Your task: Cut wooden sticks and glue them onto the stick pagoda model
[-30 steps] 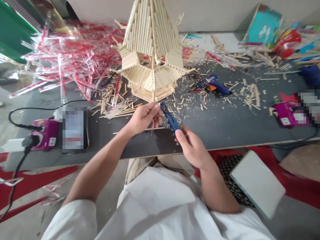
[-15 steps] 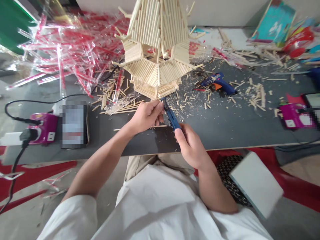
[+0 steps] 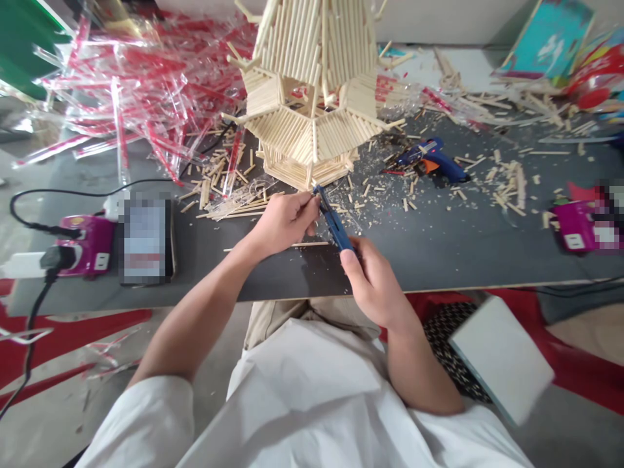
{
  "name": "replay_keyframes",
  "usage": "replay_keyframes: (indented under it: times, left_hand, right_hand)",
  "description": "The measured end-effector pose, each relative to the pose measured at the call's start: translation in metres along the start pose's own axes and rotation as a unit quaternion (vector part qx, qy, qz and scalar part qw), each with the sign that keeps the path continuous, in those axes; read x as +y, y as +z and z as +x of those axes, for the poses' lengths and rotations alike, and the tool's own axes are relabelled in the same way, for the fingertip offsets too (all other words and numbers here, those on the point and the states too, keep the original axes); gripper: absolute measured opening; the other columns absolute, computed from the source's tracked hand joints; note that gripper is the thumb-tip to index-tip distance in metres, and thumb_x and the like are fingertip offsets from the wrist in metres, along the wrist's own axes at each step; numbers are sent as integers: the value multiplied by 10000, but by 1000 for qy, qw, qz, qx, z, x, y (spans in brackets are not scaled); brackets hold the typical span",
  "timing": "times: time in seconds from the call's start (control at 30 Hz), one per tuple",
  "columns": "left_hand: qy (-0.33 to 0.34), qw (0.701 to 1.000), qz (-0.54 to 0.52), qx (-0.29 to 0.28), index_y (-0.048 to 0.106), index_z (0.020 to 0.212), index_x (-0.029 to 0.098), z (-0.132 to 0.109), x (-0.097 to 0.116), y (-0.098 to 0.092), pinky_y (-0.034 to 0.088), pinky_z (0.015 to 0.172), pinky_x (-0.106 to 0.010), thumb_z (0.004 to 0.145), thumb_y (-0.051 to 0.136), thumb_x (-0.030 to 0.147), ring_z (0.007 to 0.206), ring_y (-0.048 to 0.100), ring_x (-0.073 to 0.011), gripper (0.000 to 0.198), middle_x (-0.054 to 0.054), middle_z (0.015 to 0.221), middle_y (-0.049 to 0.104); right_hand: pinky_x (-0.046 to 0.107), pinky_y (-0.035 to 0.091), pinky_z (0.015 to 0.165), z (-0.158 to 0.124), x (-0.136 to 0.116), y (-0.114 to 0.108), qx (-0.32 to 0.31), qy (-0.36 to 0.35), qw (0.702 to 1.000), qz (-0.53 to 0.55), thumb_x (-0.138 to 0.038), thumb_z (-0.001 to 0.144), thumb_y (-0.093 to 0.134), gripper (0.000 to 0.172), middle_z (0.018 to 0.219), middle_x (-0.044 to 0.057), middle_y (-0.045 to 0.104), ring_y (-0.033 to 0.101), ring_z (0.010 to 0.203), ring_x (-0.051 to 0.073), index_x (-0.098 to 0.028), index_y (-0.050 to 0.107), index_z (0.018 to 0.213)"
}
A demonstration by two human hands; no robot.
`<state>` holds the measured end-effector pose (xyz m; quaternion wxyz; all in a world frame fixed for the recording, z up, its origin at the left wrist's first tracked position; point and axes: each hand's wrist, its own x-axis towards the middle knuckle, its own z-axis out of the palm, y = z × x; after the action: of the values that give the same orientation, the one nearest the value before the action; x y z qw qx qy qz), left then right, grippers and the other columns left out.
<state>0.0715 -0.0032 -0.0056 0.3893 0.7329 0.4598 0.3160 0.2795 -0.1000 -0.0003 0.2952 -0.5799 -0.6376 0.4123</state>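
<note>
My right hand (image 3: 376,286) grips the blue handles of a small cutter (image 3: 332,220), its jaws pointing up and left. My left hand (image 3: 285,221) is pinched closed at those jaws, holding a small piece I cannot make out. Both hands hover over the dark table (image 3: 439,253) just in front of a tall tower model (image 3: 312,97) built of pale wooden sticks. A long thin stick (image 3: 312,244) lies on the table under my hands.
A heap of clear and red plastic wrappers (image 3: 136,97) fills the back left. A blue glue gun (image 3: 431,159) lies to the right among stick offcuts. A purple power strip (image 3: 80,250) and a phone (image 3: 145,239) sit at the left; a second purple strip (image 3: 582,231) sits at the right.
Both hands with the cutter have shifted slightly up toward the tower's base. The view has tilted a little, so the tower sits closer.
</note>
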Motion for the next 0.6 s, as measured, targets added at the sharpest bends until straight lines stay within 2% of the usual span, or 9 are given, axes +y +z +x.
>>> replay_keyframes:
  times: [0.17,0.37,0.6]
  left_hand:
    - [-3,999,21,-32,564,711,185,1,-1,-8,472,523,-216,1069,440,319,439,602,-88,401,20,600,709]
    - [28,998,47,-41,580,758,184,1,-1,-13,488,601,-214,1077,413,319,531,641,-99,385,14,636,733]
    - [-41,996,39,-72,610,756,171,0,4,-17,485,559,-205,1053,443,367,470,609,-88,393,1,645,740]
  right_hand:
    - [459,482,1029,2,2,2,-11,-17,1000,-23,-568,1080,428,431,1256,157,660,634,1186,300,-219,577,1285]
    - [446,485,997,2,2,-2,-27,-20,999,-25,-559,1091,396,435,1156,137,662,652,1115,299,-207,597,1248]
    - [427,481,945,4,-6,-11,-64,-27,996,-56,-564,1098,373,441,1122,122,666,648,1080,292,-211,630,1155]
